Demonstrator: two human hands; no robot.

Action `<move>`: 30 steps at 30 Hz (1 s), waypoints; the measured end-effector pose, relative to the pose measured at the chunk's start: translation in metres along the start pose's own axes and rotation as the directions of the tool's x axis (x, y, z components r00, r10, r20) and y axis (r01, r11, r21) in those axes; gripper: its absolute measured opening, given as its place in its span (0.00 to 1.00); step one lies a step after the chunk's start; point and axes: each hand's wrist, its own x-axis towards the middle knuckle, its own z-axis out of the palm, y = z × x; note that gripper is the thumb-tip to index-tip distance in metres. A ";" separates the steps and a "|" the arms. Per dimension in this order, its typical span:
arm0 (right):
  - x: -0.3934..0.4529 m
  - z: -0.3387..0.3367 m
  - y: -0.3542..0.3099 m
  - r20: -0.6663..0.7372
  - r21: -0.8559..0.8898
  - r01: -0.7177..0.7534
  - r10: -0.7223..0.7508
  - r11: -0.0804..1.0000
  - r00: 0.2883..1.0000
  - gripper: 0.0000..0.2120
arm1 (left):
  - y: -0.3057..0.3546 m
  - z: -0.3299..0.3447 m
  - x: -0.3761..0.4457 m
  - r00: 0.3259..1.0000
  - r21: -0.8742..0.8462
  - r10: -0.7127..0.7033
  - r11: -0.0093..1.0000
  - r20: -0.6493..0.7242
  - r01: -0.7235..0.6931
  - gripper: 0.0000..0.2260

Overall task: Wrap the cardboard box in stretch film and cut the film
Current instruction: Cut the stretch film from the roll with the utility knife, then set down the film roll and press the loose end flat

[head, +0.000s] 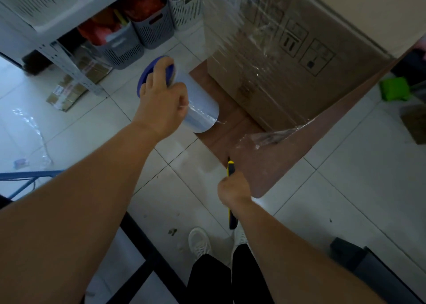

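Note:
A tall cardboard box stands on a brown board on the tiled floor, its sides covered in shiny stretch film. A loose tail of film hangs off its near lower corner. My left hand grips the stretch film roll at its blue end cap, left of the box. My right hand holds a yellow and black utility knife, blade end pointing up toward the film tail, a little below it. A thin strand of film leaves the roll toward the box.
Grey slotted baskets of goods sit under a metal shelf at the back left. Flat cartons and film scraps lie on the floor. A green object is at the right, a dark bin at lower right. My shoes stand below.

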 end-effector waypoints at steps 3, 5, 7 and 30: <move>-0.006 0.010 0.004 -0.025 0.026 0.021 -0.020 0.999 0.999 0.05 | -0.005 -0.001 -0.003 1.000 -0.023 -0.012 1.000 -0.013 0.011 0.06; -0.009 0.008 -0.004 -0.070 0.080 0.077 -0.071 0.994 0.995 0.06 | 0.001 0.000 -0.006 1.000 0.007 0.018 1.000 -0.011 -0.018 0.05; -0.012 0.001 -0.013 -0.110 0.113 0.144 -0.131 0.983 0.985 0.12 | 0.008 0.000 -0.006 0.998 0.038 0.063 0.997 -0.001 -0.063 0.05; -0.105 -0.100 -0.106 -0.375 0.067 0.635 -0.570 0.770 0.731 0.15 | 0.071 -0.050 -0.002 0.975 -0.349 -0.219 0.917 -0.031 0.195 0.22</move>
